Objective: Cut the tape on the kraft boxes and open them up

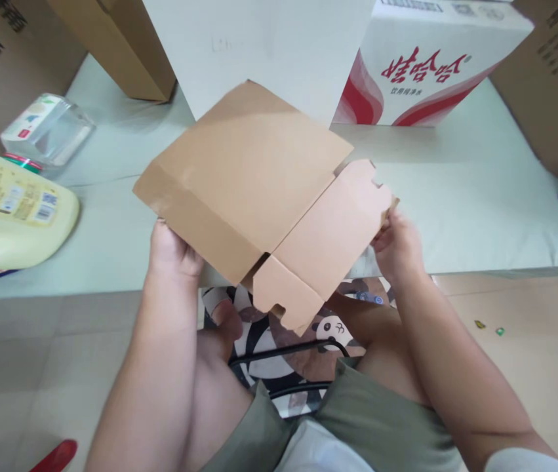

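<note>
Worktop: the white worktop (480, 196) carries the big items along its back and sides, which leaves the near middle for the hands.
Cartons: a white-and-red carton (421, 72) and a brown carton (121, 46) stand at the far edge, well apart from the hands.
Cardboard box: the cardboard box (254, 190) is still flat and is held in the air over the worktop's near edge and the person's lap. It tilts up toward the camera, probably so the creases can be seen.
Look: plain brown with no print. It has one broad panel, a paler side flap (338, 223) on the right, and a small notched tab (286, 298) hanging at the bottom.
Bottle: a yellow bottle (8, 210) lies on its side at the left.
Left hand: the left hand (173, 252) is closed on the box's lower left edge (its fingers are hidden underneath).
Right hand: the right hand (399, 246) pinches the side flap's outer edge with its fingertips. Holding opposite edges seems to keep the sheet spread.
Plastic tub: a clear plastic tub (47, 128) sits behind the bottle.
</note>
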Tool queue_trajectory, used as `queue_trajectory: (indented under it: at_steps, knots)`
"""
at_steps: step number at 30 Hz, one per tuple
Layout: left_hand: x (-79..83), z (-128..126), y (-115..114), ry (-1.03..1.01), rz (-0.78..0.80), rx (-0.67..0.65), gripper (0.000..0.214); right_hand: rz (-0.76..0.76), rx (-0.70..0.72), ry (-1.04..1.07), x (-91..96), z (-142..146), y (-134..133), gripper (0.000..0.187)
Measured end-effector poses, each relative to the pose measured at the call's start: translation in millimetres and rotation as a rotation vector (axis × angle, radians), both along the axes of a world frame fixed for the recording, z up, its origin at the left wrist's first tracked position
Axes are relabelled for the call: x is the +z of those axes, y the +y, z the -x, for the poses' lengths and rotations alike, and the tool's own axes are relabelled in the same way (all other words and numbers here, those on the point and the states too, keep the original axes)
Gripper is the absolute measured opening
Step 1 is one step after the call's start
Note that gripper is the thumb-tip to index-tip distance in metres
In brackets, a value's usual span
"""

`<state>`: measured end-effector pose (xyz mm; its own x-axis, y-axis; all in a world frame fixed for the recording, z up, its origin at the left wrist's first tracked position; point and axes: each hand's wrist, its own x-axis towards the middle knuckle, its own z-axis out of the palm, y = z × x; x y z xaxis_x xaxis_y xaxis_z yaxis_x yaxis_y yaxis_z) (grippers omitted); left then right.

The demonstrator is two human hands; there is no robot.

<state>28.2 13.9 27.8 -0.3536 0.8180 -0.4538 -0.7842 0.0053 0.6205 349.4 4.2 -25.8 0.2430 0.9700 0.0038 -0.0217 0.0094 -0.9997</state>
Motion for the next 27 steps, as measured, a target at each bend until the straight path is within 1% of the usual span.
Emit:
queue_trajectory:
  at_steps: [2,3,5,8,10,12,14,15,17,19,20,23,24,25,27]
  knots:
    - [2.6,-3,-1,0.01,-0.071,-0.003,0.036,0.141,0.16,0.117,0.2,4,-1,0.055]
    - [2.4,-3,-3,0.009,-0.125,-0.002,0.035,0.197,0.209,0.155,1.6,7,-2,0.056]
    - [0.8,-2,-6,0.009,-0.236,0.01,0.038,0.252,0.226,0.216,5.7,13,-3,0.058]
    - [-2.6,1,-11,0.005,-0.314,-0.048,0.04,0.237,0.176,0.281,10.8,21,-2,0.06]
    - [-6.5,3,-10,0.054,-0.281,-0.066,0.033,0.24,0.181,0.29,11.9,26,-3,0.06]
    - [-12.1,4,-8,0.119,-0.18,-0.019,0.019,0.273,0.216,0.284,12.1,32,-7,0.06]
    - [-18.0,6,-4,0.15,-0.079,0.021,0.011,0.313,0.238,0.28,12.7,37,-13,0.062]
    - [-20.3,7,-3,0.15,-0.048,0.01,0.01,0.324,0.235,0.284,13.7,38,-18,0.062]
    - [-22.3,9,-3,0.149,-0.038,-0.046,0.011,0.32,0.205,0.301,17.7,33,-28,0.06]
    - [-20.7,10,-6,0.139,-0.062,-0.13,0.017,0.29,0.144,0.306,24.3,17,-42,0.055]
    - [-18.8,10,-7,0.128,-0.075,-0.17,0.021,0.272,0.111,0.297,28.2,4,-51,0.053]
    - [-12.7,11,-12,0.089,-0.089,-0.225,0.026,0.211,-0.015,0.233,40.0,-50,-82,0.049]
    - [-11.1,10,-12,0.081,-0.089,-0.22,0.026,0.187,-0.091,0.192,43.0,-72,-92,0.049]
    - [-9.9,10,-13,0.075,-0.092,-0.21,0.025,0.168,-0.199,0.143,45.3,-93,-102,0.047]
    - [-8.6,9,-14,0.053,-0.105,-0.196,0.026,0.18,-0.435,0.067,47.6,-133,-117,0.045]
